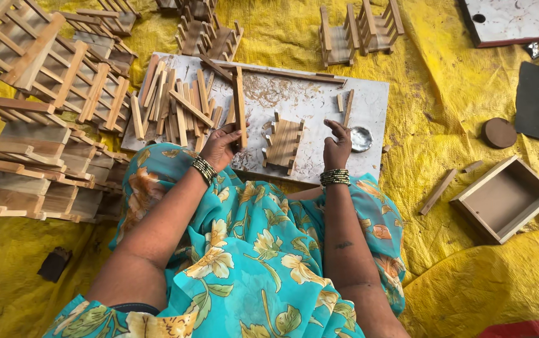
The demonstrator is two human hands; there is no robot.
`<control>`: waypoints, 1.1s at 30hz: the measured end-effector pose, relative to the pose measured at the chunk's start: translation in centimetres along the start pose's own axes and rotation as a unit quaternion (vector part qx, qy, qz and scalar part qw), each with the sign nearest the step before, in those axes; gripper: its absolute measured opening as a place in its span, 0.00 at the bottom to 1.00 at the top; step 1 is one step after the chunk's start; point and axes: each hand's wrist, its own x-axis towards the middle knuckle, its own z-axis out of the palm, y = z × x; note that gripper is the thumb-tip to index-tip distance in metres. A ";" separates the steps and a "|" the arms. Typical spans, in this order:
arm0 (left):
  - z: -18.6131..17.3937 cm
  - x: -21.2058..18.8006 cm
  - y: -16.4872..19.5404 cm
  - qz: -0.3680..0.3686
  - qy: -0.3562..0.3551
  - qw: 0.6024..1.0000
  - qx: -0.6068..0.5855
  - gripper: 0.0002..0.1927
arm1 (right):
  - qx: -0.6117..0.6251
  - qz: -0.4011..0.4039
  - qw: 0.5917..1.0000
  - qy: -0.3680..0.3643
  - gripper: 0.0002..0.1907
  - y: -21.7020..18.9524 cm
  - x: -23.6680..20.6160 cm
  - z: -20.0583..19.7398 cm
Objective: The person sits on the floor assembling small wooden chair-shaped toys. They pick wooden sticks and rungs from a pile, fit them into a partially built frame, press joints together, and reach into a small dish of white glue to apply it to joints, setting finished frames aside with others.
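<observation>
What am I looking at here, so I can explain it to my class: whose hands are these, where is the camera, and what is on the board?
There is no machine: a seated person wears a camera on the head, looking down. The left hand grips an upright wooden strip. The right hand rests on the pale work board, holding nothing visible. Between them lies a small slatted wooden piece. Loose wooden slats are piled on the board's left; a small shiny dish sits right of the right hand.

Your left hand (221, 145) is curled closed, thumb up; your right hand (337, 145) hovers, fingers loosely bent downward.
</observation>
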 end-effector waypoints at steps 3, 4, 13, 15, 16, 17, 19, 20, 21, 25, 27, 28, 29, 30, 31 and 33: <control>-0.6 0.4 -0.5 0.002 0.005 0.997 0.078 0.18 | 0.011 0.024 1.000 -0.007 0.29 -0.2 -0.1 0.0; -0.7 0.6 -0.7 0.012 0.016 0.992 0.122 0.17 | 0.015 0.034 0.999 -0.009 0.28 -0.2 -0.2 -0.1; 0.8 1.0 -2.5 0.070 0.094 0.761 0.638 0.19 | 0.046 0.064 0.996 -0.034 0.28 -0.7 -0.5 -0.1; 1.4 1.1 -2.7 0.048 0.108 0.740 0.662 0.16 | 0.042 0.063 0.997 -0.031 0.28 -0.5 -0.6 -0.1; 1.6 1.2 -2.8 0.076 0.105 0.728 0.673 0.16 | 0.040 0.063 0.997 -0.030 0.28 -0.4 -0.7 -0.1; 1.7 1.3 -3.0 0.104 0.102 0.717 0.682 0.17 | 0.040 0.064 0.997 -0.030 0.28 -0.3 -0.7 -0.2; 1.9 1.5 -3.6 0.130 0.098 0.698 0.697 0.17 | 0.040 0.068 0.996 -0.030 0.28 -0.1 -0.7 -0.2; 2.0 1.6 -3.9 0.129 0.098 0.693 0.702 0.18 | 0.052 0.060 0.996 -0.031 0.28 0.0 -0.7 -0.2; 2.1 1.7 -4.2 0.129 0.098 0.688 0.708 0.18 | 0.064 0.053 0.996 -0.031 0.28 0.1 -0.6 -0.3; 2.3 2.1 -5.2 0.084 0.083 0.706 0.698 0.19 | 0.088 0.058 0.994 -0.037 0.28 0.4 -0.6 -0.3; 2.4 2.3 -5.2 0.084 0.077 0.705 0.700 0.19 | 0.097 0.070 0.992 -0.041 0.28 0.4 -0.6 -0.2; 2.4 2.4 -5.2 0.082 0.073 0.700 0.706 0.19 | 0.100 0.075 0.991 -0.043 0.27 0.5 -0.5 -0.1; 2.4 2.5 -5.2 0.081 0.070 0.695 0.711 0.19 | 0.095 0.081 0.991 -0.044 0.27 0.5 -0.5 -0.1; 2.4 2.7 -5.2 0.079 0.066 0.691 0.716 0.20 | 0.089 0.087 0.991 -0.046 0.27 0.6 -0.5 0.0; 2.4 2.8 -5.2 0.076 0.067 0.686 0.720 0.20 | 0.082 0.093 0.991 -0.046 0.27 0.7 -0.5 0.0; 2.3 3.0 -5.3 0.070 0.069 0.676 0.730 0.21 | 0.070 0.101 0.991 -0.048 0.27 0.9 -0.5 0.1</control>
